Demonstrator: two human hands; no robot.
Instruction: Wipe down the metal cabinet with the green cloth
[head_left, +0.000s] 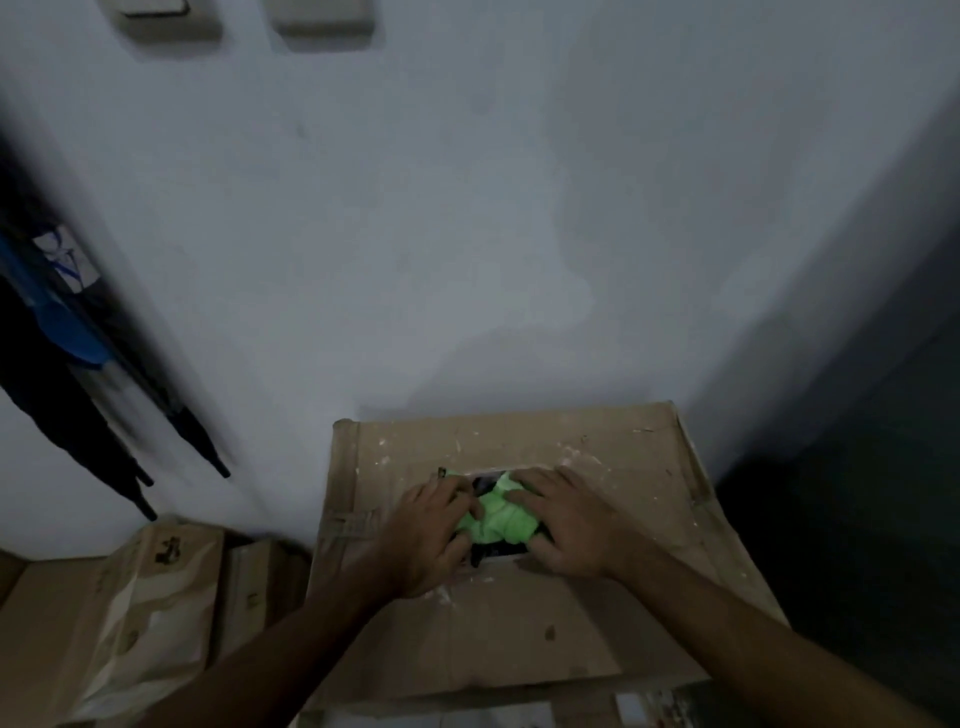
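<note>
A bright green cloth (501, 514) lies bunched up in a torn hole in the top of a cardboard box (519, 623). My left hand (431, 535) is on the cloth's left side, fingers curled into its folds. On the right side, my right hand (566, 525) grips the cloth with its fingertips dug in. A dark panel (883, 467) stands at the right edge of the view, dim and hard to make out; whether it is the metal cabinet I cannot tell.
The box stands against a pale wall (467, 234). Folded dark and blue umbrellas (78, 338) hang at the left. More cardboard boxes (130, 623) sit low on the left. Two light switches (244, 21) are mounted at the top of the wall.
</note>
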